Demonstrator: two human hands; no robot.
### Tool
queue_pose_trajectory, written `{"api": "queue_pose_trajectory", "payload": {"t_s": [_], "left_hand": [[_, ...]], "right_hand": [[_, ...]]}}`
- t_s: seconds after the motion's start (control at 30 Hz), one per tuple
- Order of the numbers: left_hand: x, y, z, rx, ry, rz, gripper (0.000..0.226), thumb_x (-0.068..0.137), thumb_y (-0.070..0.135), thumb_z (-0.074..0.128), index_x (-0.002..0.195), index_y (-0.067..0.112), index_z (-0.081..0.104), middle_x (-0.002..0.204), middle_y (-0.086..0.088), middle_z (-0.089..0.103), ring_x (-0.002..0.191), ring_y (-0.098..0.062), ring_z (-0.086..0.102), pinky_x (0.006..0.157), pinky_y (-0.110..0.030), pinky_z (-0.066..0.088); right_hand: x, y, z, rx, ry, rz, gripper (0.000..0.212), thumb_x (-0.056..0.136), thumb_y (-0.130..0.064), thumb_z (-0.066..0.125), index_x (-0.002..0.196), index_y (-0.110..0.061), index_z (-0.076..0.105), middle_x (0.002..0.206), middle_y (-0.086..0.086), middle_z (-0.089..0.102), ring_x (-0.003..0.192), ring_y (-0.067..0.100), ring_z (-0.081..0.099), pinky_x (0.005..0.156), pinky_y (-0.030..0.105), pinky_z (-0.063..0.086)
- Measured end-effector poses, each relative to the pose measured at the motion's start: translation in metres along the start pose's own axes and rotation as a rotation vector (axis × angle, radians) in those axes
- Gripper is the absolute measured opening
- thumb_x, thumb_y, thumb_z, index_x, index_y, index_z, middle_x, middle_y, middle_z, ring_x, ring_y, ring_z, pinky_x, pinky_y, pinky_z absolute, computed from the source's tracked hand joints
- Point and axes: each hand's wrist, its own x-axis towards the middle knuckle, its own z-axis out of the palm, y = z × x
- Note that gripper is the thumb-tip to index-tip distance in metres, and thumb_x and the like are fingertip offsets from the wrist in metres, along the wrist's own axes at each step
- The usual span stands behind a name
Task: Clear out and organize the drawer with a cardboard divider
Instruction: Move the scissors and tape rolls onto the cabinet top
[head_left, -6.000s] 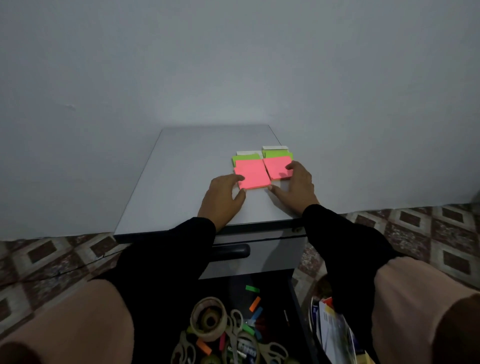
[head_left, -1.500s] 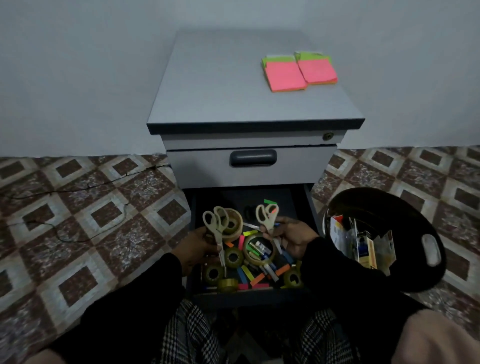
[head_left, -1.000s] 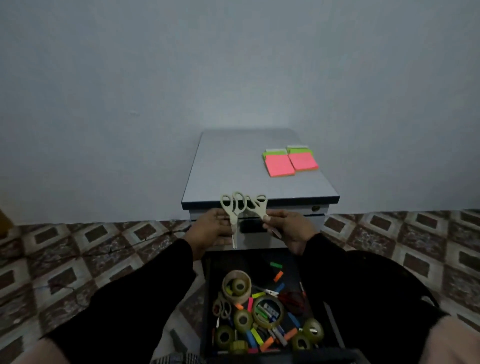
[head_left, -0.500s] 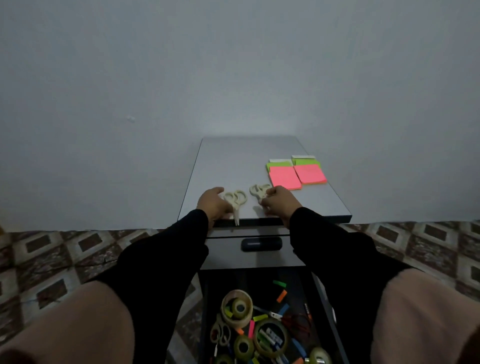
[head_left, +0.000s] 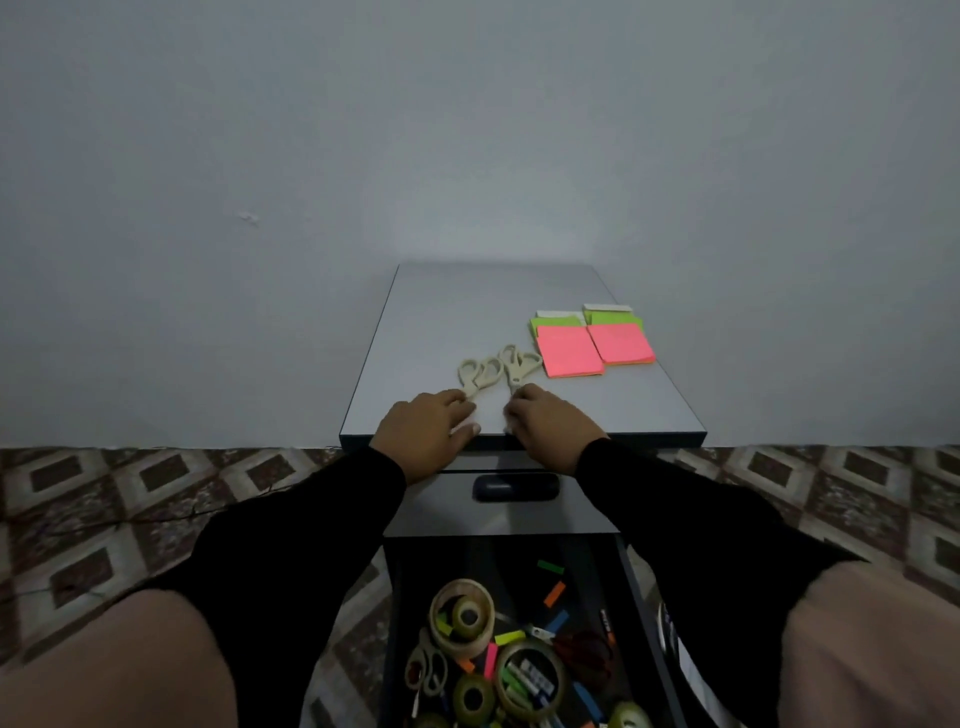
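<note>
Two beige pairs of scissors lie side by side on the grey cabinet top (head_left: 441, 317), handles pointing to the wall. My left hand (head_left: 423, 434) holds the left scissors (head_left: 477, 376) by the blades, near the front edge. My right hand (head_left: 550, 426) grips the blades of the right scissors (head_left: 515, 366); both sets of blades are hidden under my fingers. Below, the open drawer (head_left: 636, 592) holds several tape rolls (head_left: 462, 618), coloured sticky flags (head_left: 553, 592), markers and another beige pair of scissors (head_left: 427, 670).
Pink sticky-note pads (head_left: 569, 351) over green ones lie at the right of the cabinet top, just right of the scissors. A shut drawer with a dark handle (head_left: 515, 488) sits above the open one. Patterned floor tiles lie on both sides; a plain wall stands behind.
Both hands lifted the two scissors out of the drawer and set them on the cabinet top; since half a second ago the scissors slid slightly toward the wall.
</note>
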Motion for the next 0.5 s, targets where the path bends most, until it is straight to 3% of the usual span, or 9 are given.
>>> {"api": "queue_pose_trajectory", "payload": {"t_s": [0.13,0.27,0.4,0.5], "left_hand": [[0.02,-0.005,0.004,0.117,-0.069,-0.08,0.053,0.099,0.048,0.026,0.142,0.019,0.035,0.152,0.003,0.027,0.134,-0.024,0.033,0.103,-0.04,0.03],[0.047,-0.002,0.008,0.278,0.004,-0.131,0.051,0.1,0.043,0.026,0.135,0.01,0.042,0.142,-0.008,0.039,0.126,-0.028,0.037,0.097,-0.04,0.033],[0.073,0.001,0.006,0.34,0.024,-0.141,0.03,0.098,0.011,0.033,0.12,0.002,0.051,0.128,-0.016,0.045,0.115,-0.032,0.043,0.089,-0.035,0.039],[0.095,-0.001,0.003,0.296,0.001,-0.188,0.033,0.092,-0.006,0.035,0.119,-0.004,0.051,0.131,-0.02,0.04,0.118,-0.035,0.041,0.091,-0.036,0.042]], "right_hand": [[0.019,0.01,0.0,-0.183,0.028,-0.063,0.033,0.099,-0.027,0.038,0.12,-0.008,0.054,0.131,0.008,0.046,0.114,0.027,0.051,0.099,0.036,0.032],[0.051,0.023,0.004,-0.284,0.016,-0.067,0.032,0.095,-0.016,0.036,0.12,-0.008,0.054,0.129,0.011,0.046,0.107,0.028,0.057,0.105,0.038,0.028],[0.075,0.029,0.004,-0.401,0.02,-0.077,0.035,0.094,-0.012,0.035,0.124,-0.005,0.053,0.13,0.015,0.046,0.114,0.028,0.052,0.11,0.046,0.023],[0.089,0.029,0.002,-0.479,-0.019,-0.082,0.037,0.094,-0.008,0.036,0.127,-0.003,0.051,0.129,0.016,0.049,0.126,0.024,0.037,0.112,0.054,0.018]]}}
